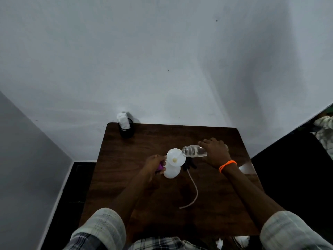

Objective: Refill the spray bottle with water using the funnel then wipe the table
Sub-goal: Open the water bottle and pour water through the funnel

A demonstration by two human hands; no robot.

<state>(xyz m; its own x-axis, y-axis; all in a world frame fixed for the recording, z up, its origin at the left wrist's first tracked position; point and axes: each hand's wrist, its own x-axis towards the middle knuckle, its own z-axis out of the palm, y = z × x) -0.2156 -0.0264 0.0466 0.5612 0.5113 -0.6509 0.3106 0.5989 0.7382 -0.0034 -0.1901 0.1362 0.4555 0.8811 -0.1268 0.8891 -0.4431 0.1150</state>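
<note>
White spray bottle (171, 171) upright mid-table, white funnel (175, 158) seated in its neck, clear jar (194, 151) tipped over funnel

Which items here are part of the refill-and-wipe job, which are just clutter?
In the job:
spray bottle
funnel
clear jar, tipped by right hand
left hand
sprayer head with tube
table

Just lying about:
black holder with tissues
</note>
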